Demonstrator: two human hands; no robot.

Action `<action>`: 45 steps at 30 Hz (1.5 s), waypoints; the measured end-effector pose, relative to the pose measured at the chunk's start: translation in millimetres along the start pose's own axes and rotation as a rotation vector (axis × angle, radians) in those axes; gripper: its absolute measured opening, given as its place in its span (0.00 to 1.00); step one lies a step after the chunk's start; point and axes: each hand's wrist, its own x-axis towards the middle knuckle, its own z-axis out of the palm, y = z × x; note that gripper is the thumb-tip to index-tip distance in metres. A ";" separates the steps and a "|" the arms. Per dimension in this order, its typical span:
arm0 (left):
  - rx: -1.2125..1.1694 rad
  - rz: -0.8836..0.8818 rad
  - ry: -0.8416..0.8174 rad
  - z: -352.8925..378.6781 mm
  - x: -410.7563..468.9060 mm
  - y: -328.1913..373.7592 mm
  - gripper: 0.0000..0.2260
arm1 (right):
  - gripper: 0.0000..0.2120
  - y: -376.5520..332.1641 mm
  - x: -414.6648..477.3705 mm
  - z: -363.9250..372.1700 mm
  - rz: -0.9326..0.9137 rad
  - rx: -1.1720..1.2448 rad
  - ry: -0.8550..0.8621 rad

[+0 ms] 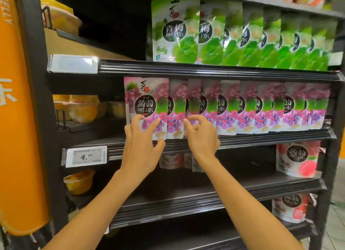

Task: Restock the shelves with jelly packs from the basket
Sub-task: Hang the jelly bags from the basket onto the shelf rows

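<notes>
Already we have the purple jelly packs (146, 105) filling their shelf (242, 137), left hand (141, 147) and right hand (200, 135) spread on its front row, while the shelf below (224, 191) stays nearly bare.

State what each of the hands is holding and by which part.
Neither clearly grips anything. The left hand rests spread fingers on the lower part of the front purple grape jelly pack; the right hand hovers curled by the next packs.

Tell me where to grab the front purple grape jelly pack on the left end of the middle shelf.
Pinch the front purple pack by its free left edge, coming from the left: its right side touches the next pack, and the shelf lip blocks its bottom.
</notes>
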 end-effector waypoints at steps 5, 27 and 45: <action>0.016 0.011 -0.009 4.0 -2.2 -5.6 0.27 | 0.16 10.3 15.5 -10.5 0.096 -0.069 0.040; 0.053 -0.031 0.008 15.0 -2.2 2.8 0.29 | 0.12 -0.5 34.3 -22.3 0.165 -0.033 -0.053; 0.154 -0.047 0.054 19.4 -2.6 8.0 0.28 | 0.14 41.1 34.9 -37.7 0.115 -0.046 0.128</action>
